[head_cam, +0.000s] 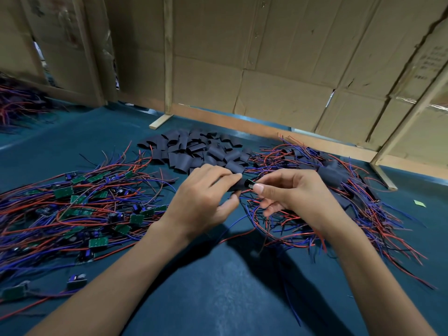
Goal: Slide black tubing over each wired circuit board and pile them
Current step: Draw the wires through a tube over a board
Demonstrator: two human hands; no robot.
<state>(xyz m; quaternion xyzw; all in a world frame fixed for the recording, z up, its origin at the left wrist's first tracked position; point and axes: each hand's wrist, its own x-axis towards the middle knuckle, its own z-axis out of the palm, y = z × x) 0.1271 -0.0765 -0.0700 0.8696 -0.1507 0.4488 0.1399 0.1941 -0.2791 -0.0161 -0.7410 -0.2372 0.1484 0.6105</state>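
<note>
Between both hands, black tube piece pinched by left hand; right hand pinches board end, mostly hidden inside tube; bare boards heaped left, loose tubing behind, sleeved pile right, blurred.

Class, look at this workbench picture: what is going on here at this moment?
A person is sleeving a wired circuit board. The left hand pinches a piece of black tubing, while the right hand pinches the board's end at the tube's mouth. Bare green boards with red and blue wires lie to the left, loose tubing pieces lie behind, and sleeved ones are piled on the right.
</note>
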